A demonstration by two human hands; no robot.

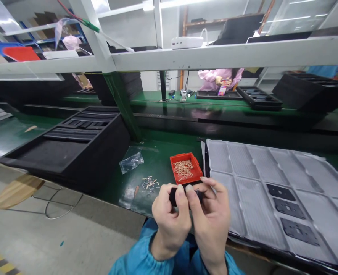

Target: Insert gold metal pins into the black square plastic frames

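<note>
Both hands meet over the bench's front edge around a small black part (pixel 173 197), mostly covered by the fingers. My left hand (pixel 171 219) grips its left end, thumb on top. On its right end my right hand (pixel 210 221) presses with the thumb, index finger raised; a tiny metallic bit shows near those fingers. Just beyond the hands is a red tray (pixel 199 173) with many small copper-coloured pieces (pixel 182 168). To its left lies a loose pile of small silvery pins (pixel 150 183).
A clear plastic bag (pixel 131 162) lies on the green bench (pixel 157 143). Left stands a black foam tray stack (pixel 100 152). Right is a grey compartment tray (pixel 257 206) holding three flat black plates (pixel 299 231). A shelf beam (pixel 214 57) crosses above; a person in pink (pixel 211 78) works opposite.
</note>
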